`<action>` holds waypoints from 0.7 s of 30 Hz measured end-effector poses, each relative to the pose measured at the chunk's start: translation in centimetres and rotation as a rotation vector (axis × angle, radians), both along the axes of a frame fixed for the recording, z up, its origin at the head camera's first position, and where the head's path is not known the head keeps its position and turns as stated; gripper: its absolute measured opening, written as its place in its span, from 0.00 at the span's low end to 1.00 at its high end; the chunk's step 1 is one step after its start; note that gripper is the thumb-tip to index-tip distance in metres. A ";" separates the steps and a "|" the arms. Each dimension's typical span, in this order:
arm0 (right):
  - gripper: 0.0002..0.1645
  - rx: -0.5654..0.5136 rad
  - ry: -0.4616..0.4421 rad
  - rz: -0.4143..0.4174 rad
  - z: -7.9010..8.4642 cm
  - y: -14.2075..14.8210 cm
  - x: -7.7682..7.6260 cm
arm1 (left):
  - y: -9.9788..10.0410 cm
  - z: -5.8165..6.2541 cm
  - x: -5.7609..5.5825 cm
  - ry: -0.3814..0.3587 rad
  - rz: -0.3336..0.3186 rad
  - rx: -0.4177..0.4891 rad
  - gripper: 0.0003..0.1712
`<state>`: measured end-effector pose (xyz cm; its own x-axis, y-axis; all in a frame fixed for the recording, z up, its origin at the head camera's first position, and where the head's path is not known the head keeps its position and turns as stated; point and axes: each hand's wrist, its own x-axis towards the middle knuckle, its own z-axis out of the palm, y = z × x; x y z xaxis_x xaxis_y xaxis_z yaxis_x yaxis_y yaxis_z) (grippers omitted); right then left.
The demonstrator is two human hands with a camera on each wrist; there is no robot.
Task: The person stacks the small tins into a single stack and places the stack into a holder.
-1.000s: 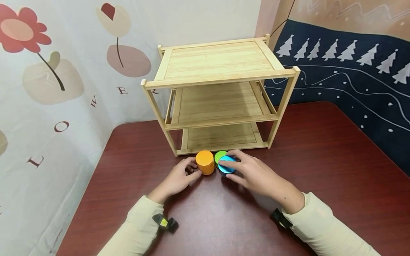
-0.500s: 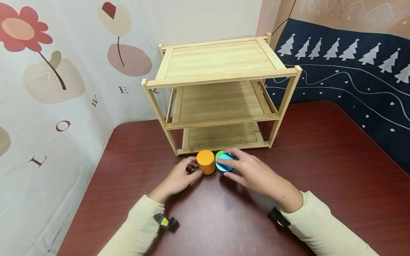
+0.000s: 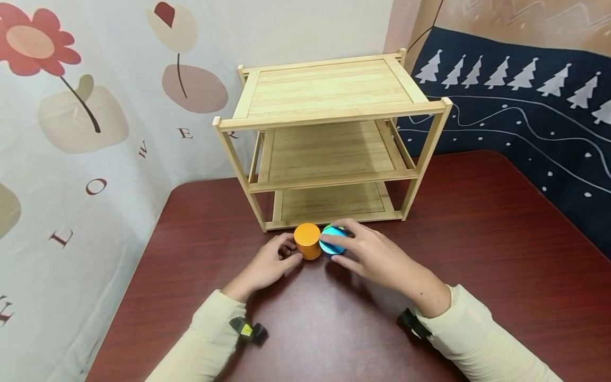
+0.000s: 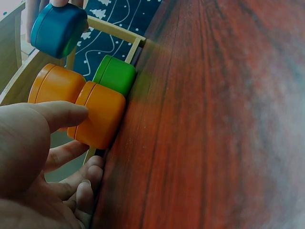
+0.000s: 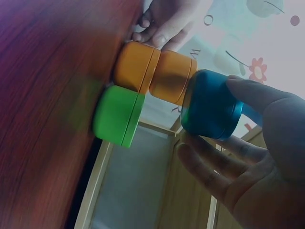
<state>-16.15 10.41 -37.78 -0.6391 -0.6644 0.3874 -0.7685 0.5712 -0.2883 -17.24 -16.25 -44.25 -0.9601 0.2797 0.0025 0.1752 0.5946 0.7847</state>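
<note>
Two orange round lidded tins stand one on the other, the upper tin (image 4: 55, 83) over the lower tin (image 4: 104, 117). My left hand (image 3: 264, 265) holds the lower one from the left, thumb at its front and fingers curled behind. A green tin (image 5: 117, 116) sits on the table against the orange stack, mostly hidden in the head view. Above it, off the table, hangs a blue tin (image 3: 332, 242), which my right hand (image 3: 382, 257) grips between thumb and fingers. The blue tin is close beside the upper orange one.
A three-level wooden shelf (image 3: 329, 90) stands right behind the tins, its front rail just beyond them. The dark red table (image 3: 305, 323) stretches out on both sides and in front. Printed cloths (image 3: 195, 42) hang at the back and sides.
My right hand has moved a little left with the blue tin, which covers more of the green tin in the head view. The left hand and orange tins have hardly moved.
</note>
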 end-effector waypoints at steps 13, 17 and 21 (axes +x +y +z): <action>0.25 -0.012 0.017 0.009 0.7 -0.7 -0.2 | -0.1 -0.1 -0.1 -0.009 -0.003 -0.001 0.24; 0.25 -0.017 0.033 0.013 0.9 -0.9 -0.2 | -0.1 -0.2 -0.1 -0.015 -0.003 0.000 0.24; 0.26 -0.032 0.055 0.022 1.0 -1.1 -0.3 | -0.1 0.0 -0.1 -0.025 0.001 0.000 0.24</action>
<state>-16.45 9.29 -36.79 -0.6020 -0.6645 0.4427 -0.7957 0.5455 -0.2632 -17.34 -16.32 -44.27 -0.9602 0.2784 -0.0212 0.1551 0.5949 0.7887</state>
